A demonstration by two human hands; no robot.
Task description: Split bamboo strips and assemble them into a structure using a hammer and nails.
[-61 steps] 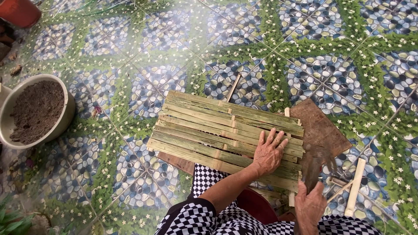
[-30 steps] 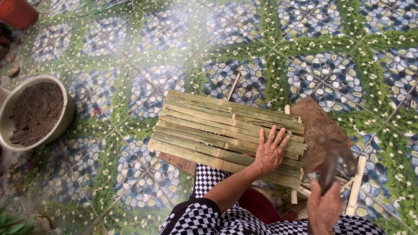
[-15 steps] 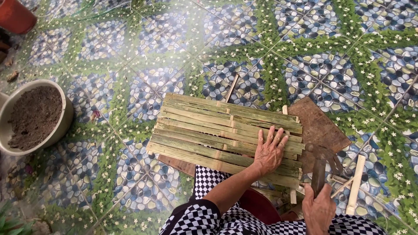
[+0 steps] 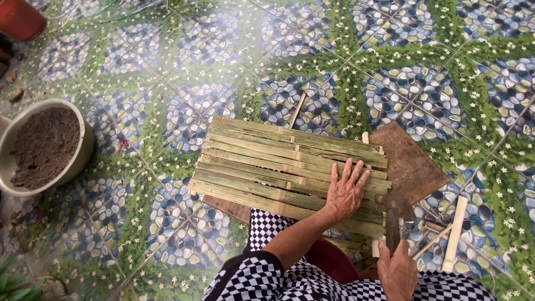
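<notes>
Right hand [image 4: 397, 273] low, nearest wearer, fist closed round hammer [image 4: 393, 223] handle, head up by slat ends. Just beyond its outer side: pale stick [image 4: 454, 234] on floor. Left hand [image 4: 346, 192] ahead of right, flat, fingers spread, palm pressing bamboo slats [image 4: 278, 167], gripping nothing. Slats side by side under and left of that palm, resting on board [image 4: 412, 164] showing beyond fingertips. Far left of hands: bowl [image 4: 83, 150] of soil on tile floor [image 4: 423, 67].

Tiled floor [image 4: 167, 67] patterned with blue pebbles and green flowered bands (daylight glare at upper left); soil-filled pot [image 4: 44, 146] far left of the hands.
</notes>
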